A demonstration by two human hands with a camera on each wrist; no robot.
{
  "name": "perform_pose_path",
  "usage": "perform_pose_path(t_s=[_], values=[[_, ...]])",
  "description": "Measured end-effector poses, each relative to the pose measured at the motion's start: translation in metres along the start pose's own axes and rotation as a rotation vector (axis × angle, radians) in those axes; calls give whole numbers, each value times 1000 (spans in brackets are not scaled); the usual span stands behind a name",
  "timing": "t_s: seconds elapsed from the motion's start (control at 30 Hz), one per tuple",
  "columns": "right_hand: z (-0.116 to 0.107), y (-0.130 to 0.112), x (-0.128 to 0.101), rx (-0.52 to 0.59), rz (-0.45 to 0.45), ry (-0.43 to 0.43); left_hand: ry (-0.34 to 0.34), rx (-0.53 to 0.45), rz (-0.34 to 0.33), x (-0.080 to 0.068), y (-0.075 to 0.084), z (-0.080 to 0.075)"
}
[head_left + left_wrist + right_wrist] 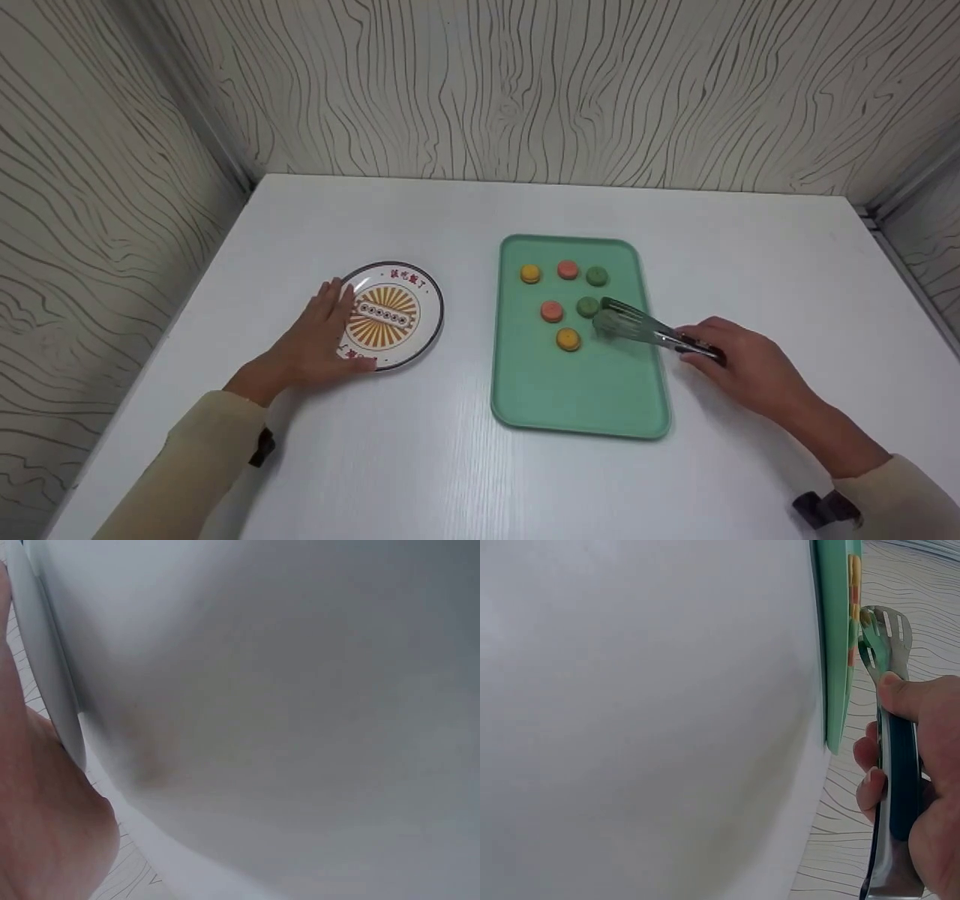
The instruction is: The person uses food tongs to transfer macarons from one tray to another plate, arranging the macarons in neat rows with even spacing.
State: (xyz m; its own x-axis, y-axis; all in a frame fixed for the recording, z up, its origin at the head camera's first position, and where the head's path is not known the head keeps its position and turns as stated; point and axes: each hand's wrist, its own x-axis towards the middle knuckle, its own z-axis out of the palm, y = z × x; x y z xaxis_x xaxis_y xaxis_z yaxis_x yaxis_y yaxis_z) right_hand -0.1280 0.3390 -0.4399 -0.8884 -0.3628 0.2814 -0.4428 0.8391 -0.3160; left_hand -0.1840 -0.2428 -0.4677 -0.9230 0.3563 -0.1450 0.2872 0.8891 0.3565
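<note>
On the left half of the table is a round plate [429, 319] with a dark rim, an orange ray pattern and red characters. My left hand [319, 337] rests against its left rim, fingers extended along the edge and thumb at the front rim. My right hand [750, 367] grips metal tongs [637, 328] with dark handle grips. Their slotted heads reach over a green tray [577, 397], beside a green macaron [588, 307]. Whether the heads touch it, I cannot tell. Another green macaron [597, 276] lies behind.
Also on the tray are two pink macarons, one at the back [568, 269] and one in front [551, 311], and two yellow ones, back left [530, 274] and front [568, 339]. Wood-grain patterned panels [480, 90] stand behind and beside the white table [420, 465].
</note>
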Motion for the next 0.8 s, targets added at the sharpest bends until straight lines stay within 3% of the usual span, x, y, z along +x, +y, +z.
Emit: perform_pose_path(t_s=[0.57,0.8], values=[[-9,-5,17,-8,-48,34,8,0,-1,0,-2,2],[-12,-8,25,-2,-81,48,-20,10,-31,2,0,1]])
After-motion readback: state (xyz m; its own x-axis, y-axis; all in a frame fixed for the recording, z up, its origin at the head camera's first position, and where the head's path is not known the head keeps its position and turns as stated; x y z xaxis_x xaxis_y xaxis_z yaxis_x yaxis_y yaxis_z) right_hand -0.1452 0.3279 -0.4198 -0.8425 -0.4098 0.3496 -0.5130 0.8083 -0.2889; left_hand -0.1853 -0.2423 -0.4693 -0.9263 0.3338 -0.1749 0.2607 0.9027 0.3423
